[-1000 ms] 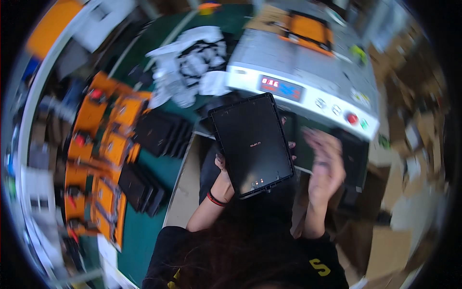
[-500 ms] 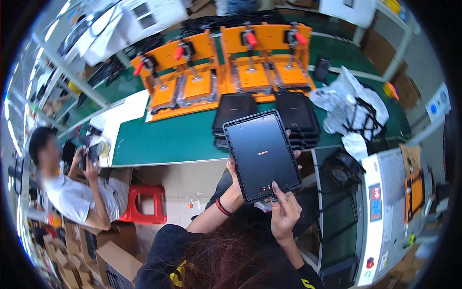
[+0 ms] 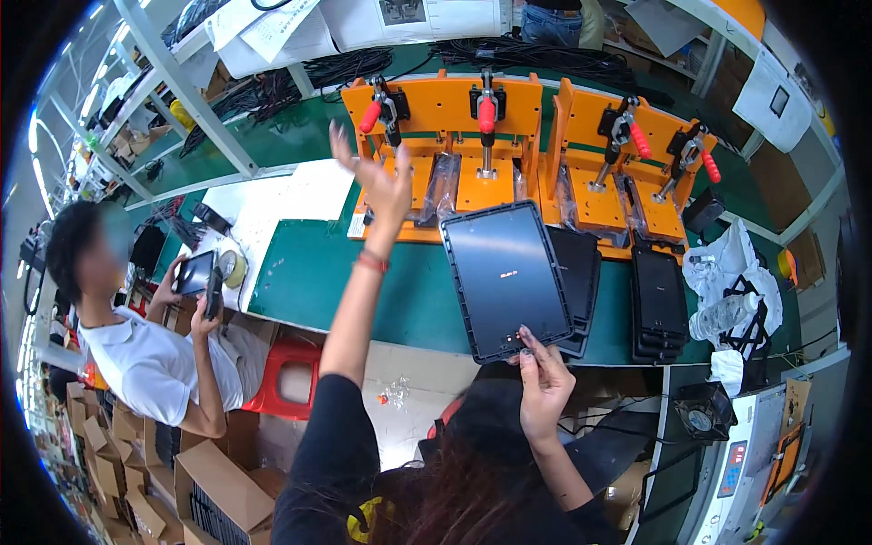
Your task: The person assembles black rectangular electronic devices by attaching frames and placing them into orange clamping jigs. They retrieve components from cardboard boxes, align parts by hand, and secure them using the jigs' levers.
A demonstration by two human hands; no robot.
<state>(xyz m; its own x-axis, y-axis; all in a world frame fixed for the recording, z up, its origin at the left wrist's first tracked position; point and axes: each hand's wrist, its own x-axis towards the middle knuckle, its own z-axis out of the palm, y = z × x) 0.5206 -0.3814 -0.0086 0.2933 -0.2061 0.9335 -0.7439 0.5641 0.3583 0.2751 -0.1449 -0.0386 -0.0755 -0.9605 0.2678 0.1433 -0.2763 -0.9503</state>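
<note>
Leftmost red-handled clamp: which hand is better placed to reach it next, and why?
Probably the left hand: it appears empty, raised near the clamp, whereas the right hand pinches the black panel by its lower edge.

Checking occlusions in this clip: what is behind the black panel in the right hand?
Past the right edge of the black panel shows a stack of dark panels; past its left edge, green tabletop. The stack's covered part cannot be seen.
</note>
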